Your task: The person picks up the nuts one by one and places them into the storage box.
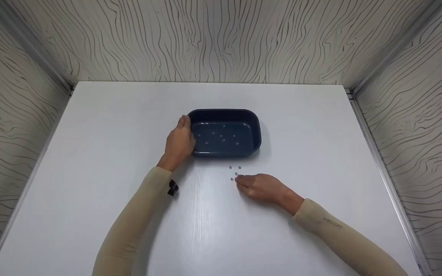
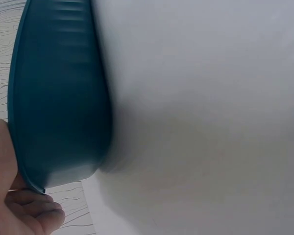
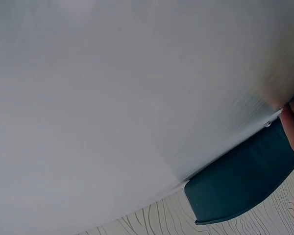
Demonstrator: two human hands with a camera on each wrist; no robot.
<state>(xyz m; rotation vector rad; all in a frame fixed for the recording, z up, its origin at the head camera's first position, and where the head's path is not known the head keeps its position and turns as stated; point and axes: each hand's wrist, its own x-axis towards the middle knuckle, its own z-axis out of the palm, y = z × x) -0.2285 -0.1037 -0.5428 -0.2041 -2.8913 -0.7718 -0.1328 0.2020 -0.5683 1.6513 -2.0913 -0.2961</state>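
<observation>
A dark blue-green rectangular dish (image 1: pixel 225 154) stands on the white table, with several tiny ring-like pieces (image 1: pixel 223 140) scattered on its floor. My left hand (image 1: pixel 178 142) grips the dish's left end; in the left wrist view, the fingers (image 2: pixel 36 208) curl around its rim. In front of the dish, several more small shiny rings (image 1: pixel 230 167) lie on the table. Beside them is my right hand (image 1: pixel 261 188), its fingertips drawn together low at the tabletop. The right wrist view cuts off part of that hand, and whether a ring is pinched between its fingertips is hidden.
The white table (image 1: pixel 90 153) is bounded by wood-grain patterned panels (image 1: pixel 213 42) at the back and both sides. Metal rails (image 1: pixel 386 184) run along its side edges. A small black object (image 1: pixel 173 188) shows at the left sleeve's cuff.
</observation>
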